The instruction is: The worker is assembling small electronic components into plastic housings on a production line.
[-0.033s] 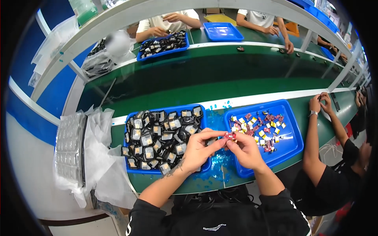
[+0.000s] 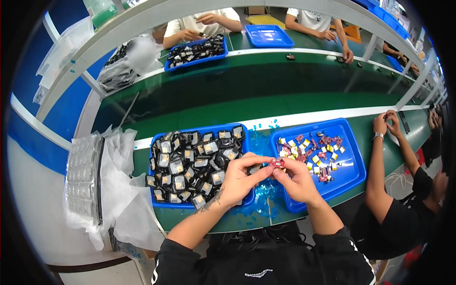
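Observation:
My left hand (image 2: 239, 179) and my right hand (image 2: 298, 181) meet over the gap between two blue trays. Together their fingertips pinch a small red part (image 2: 277, 163). A dark piece shows at my left fingertips, too small to make out. Under my left hand, the left blue tray (image 2: 190, 130) is filled with several small black and silver parts (image 2: 190, 166). By my right hand, the right blue tray (image 2: 355, 151) holds several small red and yellow pieces (image 2: 313, 151).
A green conveyor belt (image 2: 266, 95) runs beyond the trays. Crumpled clear bags (image 2: 121, 185) and a stack of clear blister trays (image 2: 83, 175) lie at left. A co-worker's hands (image 2: 385, 123) rest at right. Across the belt, other people work at two blue trays (image 2: 269, 36).

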Motion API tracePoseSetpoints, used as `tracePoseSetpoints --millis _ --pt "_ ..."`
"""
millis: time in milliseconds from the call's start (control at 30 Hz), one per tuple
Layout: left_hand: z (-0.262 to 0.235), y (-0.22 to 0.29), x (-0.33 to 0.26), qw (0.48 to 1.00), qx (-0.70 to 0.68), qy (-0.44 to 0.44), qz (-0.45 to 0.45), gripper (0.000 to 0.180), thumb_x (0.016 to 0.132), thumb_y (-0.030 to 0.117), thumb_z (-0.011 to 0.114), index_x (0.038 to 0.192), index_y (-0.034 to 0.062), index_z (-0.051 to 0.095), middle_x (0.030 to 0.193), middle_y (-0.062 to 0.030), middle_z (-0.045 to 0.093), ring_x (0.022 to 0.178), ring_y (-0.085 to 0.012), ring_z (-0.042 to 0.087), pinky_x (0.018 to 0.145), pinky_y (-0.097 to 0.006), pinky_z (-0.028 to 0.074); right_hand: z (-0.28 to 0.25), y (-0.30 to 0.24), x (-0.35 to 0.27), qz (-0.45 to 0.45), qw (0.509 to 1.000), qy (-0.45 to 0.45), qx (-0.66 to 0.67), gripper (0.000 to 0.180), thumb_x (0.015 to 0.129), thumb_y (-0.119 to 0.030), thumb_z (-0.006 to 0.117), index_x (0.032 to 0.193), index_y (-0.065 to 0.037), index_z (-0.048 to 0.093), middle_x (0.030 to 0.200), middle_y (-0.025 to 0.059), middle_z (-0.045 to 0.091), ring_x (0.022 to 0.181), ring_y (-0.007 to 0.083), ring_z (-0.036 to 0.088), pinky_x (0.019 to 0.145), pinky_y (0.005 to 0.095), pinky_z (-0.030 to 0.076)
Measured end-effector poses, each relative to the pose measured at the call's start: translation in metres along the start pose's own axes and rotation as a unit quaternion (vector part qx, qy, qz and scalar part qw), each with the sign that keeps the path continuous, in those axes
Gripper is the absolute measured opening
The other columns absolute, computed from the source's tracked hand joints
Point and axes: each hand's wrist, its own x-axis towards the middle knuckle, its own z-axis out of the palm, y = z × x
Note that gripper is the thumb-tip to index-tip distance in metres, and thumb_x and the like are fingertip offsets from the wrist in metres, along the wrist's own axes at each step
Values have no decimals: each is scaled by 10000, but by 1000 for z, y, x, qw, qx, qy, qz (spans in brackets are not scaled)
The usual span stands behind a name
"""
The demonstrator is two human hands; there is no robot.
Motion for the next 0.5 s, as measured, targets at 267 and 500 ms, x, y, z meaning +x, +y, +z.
tracePoseSetpoints --millis 267,500 --pt "-9 -16 -13 997 23 64 29 114 819 10 718 928 -2 685 918 -35 590 820 -86 541 706 -202 433 22 2 10 18 995 56 82 117 951 -65 569 1017 15 622 971 60 637 953 120 609 821 278 512" --pt "-15 -23 -23 993 25 107 36 292 820 -6 709 1109 -15 671 826 5 529 761 -65 463 681 -196 399 35 13 6 63 927 149 338 135 932 -83 619 1040 -8 647 989 49 659 928 115 611 799 249 483"
